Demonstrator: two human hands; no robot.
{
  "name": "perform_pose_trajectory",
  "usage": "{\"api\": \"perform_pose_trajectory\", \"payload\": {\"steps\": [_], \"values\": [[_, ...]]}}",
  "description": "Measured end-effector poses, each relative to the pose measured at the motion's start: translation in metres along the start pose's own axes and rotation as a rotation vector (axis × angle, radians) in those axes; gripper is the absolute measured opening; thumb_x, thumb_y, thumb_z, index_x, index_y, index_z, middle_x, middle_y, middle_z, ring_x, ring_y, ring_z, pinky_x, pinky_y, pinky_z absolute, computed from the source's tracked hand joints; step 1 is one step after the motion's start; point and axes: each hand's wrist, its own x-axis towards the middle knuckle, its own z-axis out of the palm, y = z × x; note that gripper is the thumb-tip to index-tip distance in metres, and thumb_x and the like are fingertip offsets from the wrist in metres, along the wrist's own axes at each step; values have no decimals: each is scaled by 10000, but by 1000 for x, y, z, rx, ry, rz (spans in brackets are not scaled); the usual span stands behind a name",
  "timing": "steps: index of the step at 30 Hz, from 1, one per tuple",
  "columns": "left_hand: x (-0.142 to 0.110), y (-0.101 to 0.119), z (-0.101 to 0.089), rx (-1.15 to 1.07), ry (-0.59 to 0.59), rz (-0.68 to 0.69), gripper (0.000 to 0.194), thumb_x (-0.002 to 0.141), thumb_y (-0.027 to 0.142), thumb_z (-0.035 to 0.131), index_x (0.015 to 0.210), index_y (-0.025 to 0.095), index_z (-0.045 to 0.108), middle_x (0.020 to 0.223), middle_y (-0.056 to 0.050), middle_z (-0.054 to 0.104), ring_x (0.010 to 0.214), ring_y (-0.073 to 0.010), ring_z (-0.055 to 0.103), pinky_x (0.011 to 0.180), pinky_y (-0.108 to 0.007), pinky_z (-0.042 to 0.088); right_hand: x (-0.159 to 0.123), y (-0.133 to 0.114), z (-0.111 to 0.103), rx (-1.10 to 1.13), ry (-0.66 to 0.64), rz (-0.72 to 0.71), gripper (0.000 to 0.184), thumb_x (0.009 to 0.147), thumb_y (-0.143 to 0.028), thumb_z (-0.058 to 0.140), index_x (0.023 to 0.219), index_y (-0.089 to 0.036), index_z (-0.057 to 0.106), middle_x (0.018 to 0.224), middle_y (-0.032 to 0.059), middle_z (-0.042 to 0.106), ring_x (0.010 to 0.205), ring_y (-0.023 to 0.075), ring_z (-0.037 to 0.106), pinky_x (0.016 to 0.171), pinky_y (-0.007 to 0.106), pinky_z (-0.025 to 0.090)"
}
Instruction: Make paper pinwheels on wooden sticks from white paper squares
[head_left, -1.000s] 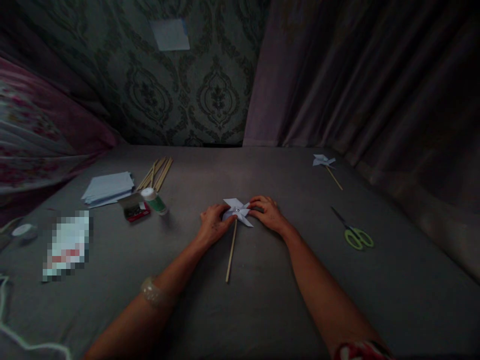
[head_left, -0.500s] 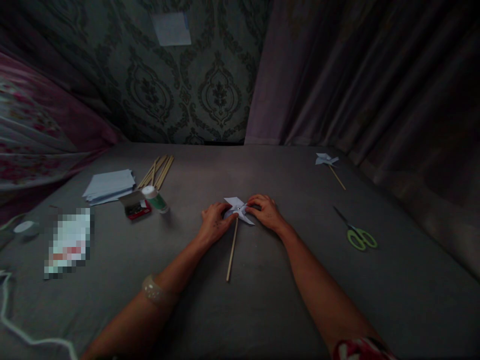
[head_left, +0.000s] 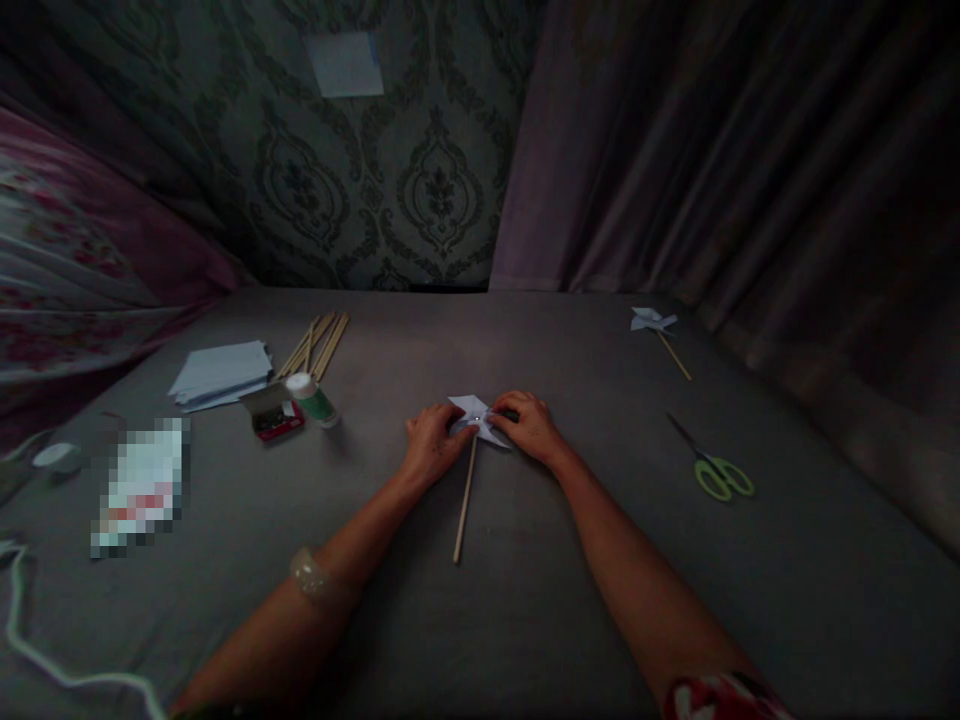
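Note:
A white paper pinwheel (head_left: 472,408) lies in the middle of the grey cloth, a small shiny pin at its centre. Its wooden stick (head_left: 464,505) points toward me. My left hand (head_left: 433,445) grips the pinwheel's left side, thumb close to the top of the stick. On the opposite side, my right hand (head_left: 527,425) pinches a blade between thumb and fingers near the centre. The fingertips partly hide the blades.
Left of my hands are a glue bottle (head_left: 316,402), an open red box of small dark pieces (head_left: 277,425), wooden sticks (head_left: 330,345) and stacked paper (head_left: 223,372). On the right lie green-handled scissors (head_left: 712,475) and another pinwheel (head_left: 651,320). A white cord (head_left: 67,680) runs at lower left.
My right hand's fingers have shifted slightly left, nearer the pinwheel's centre. My left hand stays almost where it was, and the pinwheel has hardly moved.

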Motion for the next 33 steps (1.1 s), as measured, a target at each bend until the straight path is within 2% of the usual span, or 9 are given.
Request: {"api": "perform_pose_trajectory", "payload": {"steps": [5,10,12,14,16,18,22,26,33], "values": [[-1,-3,2,-33,26,13,298,767,364,646,1004,185,643,1035,-82,682,1003,-247,596,893,-403,393,-1,1,0,13,10,-19,46,765,-270,688,791,-233,694,953,36,681,960,216,579,904,398,379],[-4,-6,-1,-142,95,-23,420,716,390,680,1074,182,605,1073,-89,652,970,-225,605,876,-381,424,1,5,-1,133,58,-85,85,789,-244,612,808,-214,689,939,48,681,943,187,599,906,357,408],[-6,-6,-6,-143,175,-39,423,720,412,667,1063,172,609,1078,-98,639,927,-209,611,841,-353,442,3,7,-2,226,92,-63,114,793,-252,584,805,-202,685,916,53,682,915,175,609,877,329,432],[-10,-5,-14,-103,214,-48,336,754,420,619,978,170,641,1009,-91,657,880,-202,613,797,-330,449,5,7,-2,321,131,10,132,779,-278,584,797,-193,683,902,52,682,891,174,617,836,310,454],[-16,-2,-23,-46,155,-37,269,798,404,551,873,173,667,883,-75,683,816,-198,621,748,-312,444,5,7,-3,382,167,73,163,765,-313,586,794,-185,684,899,51,684,868,176,622,798,301,467],[-26,1,-31,30,15,2,264,811,387,520,821,181,683,794,-65,696,753,-197,629,705,-300,432,6,8,-3,409,202,98,202,760,-344,579,803,-179,687,901,53,689,847,176,624,770,297,475],[-49,7,-36,129,-265,48,282,777,421,536,779,193,701,764,-64,709,698,-199,636,632,-276,412,7,11,-2,445,274,125,255,762,-376,555,820,-166,688,863,61,701,805,180,631,739,302,490],[-62,12,-31,135,-293,1,341,769,466,527,824,177,699,798,-85,712,695,-209,641,586,-270,401,7,13,-2,453,324,139,252,748,-380,559,787,-168,689,834,61,705,782,184,632,734,308,494],[-64,22,-22,190,-292,-14,307,763,420,521,810,168,690,794,-101,705,713,-222,645,590,-279,395,7,13,-2,429,347,131,238,729,-370,568,747,-163,686,799,59,696,749,181,623,733,310,484]]}}
